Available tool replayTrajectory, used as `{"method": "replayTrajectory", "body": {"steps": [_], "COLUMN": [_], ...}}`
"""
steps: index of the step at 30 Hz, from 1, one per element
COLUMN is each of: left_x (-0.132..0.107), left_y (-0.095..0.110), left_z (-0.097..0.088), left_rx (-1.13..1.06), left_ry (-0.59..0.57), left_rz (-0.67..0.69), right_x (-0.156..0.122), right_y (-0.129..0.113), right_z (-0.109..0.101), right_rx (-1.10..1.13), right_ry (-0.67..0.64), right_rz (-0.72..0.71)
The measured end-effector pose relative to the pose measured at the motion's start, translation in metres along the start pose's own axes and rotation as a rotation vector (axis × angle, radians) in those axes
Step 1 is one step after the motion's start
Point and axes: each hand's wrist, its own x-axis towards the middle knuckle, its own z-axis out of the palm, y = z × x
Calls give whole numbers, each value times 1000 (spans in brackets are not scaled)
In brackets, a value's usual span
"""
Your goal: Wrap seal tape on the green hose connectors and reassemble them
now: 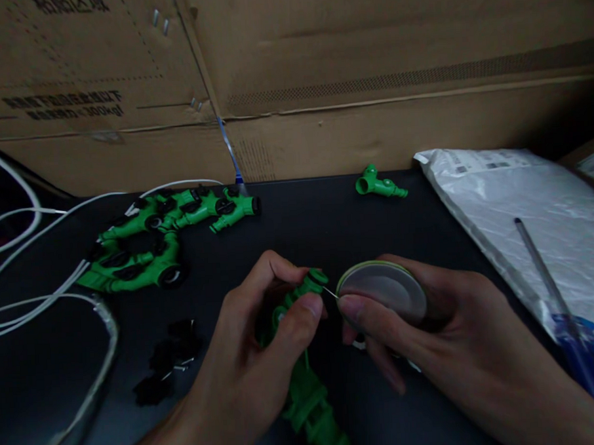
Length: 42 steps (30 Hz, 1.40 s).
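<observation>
My left hand (277, 328) is closed around a green plastic pipe fitting (312, 396), its narrow end up between thumb and forefinger. Another part of the fitting hangs down below the palm. My right hand (430, 335) grips a flat round object (386, 287) with a pale grey face and a thin yellowish rim; I cannot tell whether it is a tin or a spool. A thin whitish strand or pin (331, 292) spans the small gap from my right thumb tip to the fitting's narrow end. Something white shows partly under my right fingers.
Several green fittings with black knobs (145, 255) lie at the left by white cables (49, 305). Small black pieces (168, 359) lie nearer. One bare green fitting (380, 184) sits near the cardboard box (396, 133). At the right, a screwdriver (545, 271) rests on a white padded envelope (513, 206).
</observation>
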Motion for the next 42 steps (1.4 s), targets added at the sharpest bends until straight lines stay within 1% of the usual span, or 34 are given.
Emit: {"method": "replayTrajectory", "body": {"steps": [4, 8, 10, 13, 14, 16, 19, 24, 30, 33, 38, 42], "left_x": [-1, -1, -2, -3, -4, -5, -5, -4, -7, -6, -5, -5], "left_y": [-1, -1, -1, -1, -1, -1, -1, -1, 0, 3, 8, 8], "left_z": [-1, -1, -1, 1, 2, 4, 6, 5, 5, 5, 6, 5], "left_rx": [10, 49, 65, 39, 18, -22, -57, -158, -269, -278, -243, -162], "left_ry": [-13, -12, -33, -80, -76, -33, 1, -49, -81, -81, -26, -33], "left_rz": [4, 11, 22, 24, 25, 34, 52, 37, -26, -30, -45, 32], "right_x": [-2, -6, -8, -10, -10, -10, -8, -7, -6, -6, -7, -8], "right_y": [3, 5, 6, 7, 7, 6, 5, 4, 8, 8, 8, 8], "right_z": [-1, -2, -3, -4, -4, -3, -1, 3, 4, 4, 6, 9], "right_rx": [-81, -245, -307, -324, -323, -307, -249, -136, 16, 62, 90, 42], "right_ry": [9, 27, 28, 31, 32, 37, 14, -9, -56, -67, -68, -26], "right_rz": [-36, -51, -67, -114, -125, -133, -108, -102, -60, -43, -51, -79]}}
